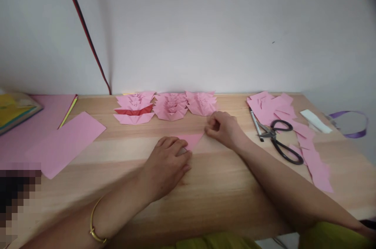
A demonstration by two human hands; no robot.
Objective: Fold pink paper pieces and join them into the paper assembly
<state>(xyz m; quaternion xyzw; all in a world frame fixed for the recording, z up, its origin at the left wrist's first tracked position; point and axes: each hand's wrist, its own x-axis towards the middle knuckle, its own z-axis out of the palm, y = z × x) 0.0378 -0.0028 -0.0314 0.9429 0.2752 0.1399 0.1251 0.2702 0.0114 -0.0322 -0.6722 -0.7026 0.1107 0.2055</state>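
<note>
On the desk in front of me lies a small piece of folded pink paper (192, 140), partly covered. My left hand (170, 165) rests over its left part, fingers bent together and gripping it against the wood; a greyish edge shows between finger and thumb. With fingers curled, my right hand (221, 127) pinches the paper's right corner. Just beyond are folded pink paper shapes in three overlapping groups: a left one (133, 119) with a red strip in it, a middle one (171, 110) and a right one (201, 104).
Black-handled scissors (273, 135) and a pen (256, 124) lie to the right, beside pink paper pieces (313, 159) and a white strip (315, 121). At left are a large pink sheet (70, 143), a yellow pencil (68, 112) and a book (17, 110). A wall (190, 26) stands behind.
</note>
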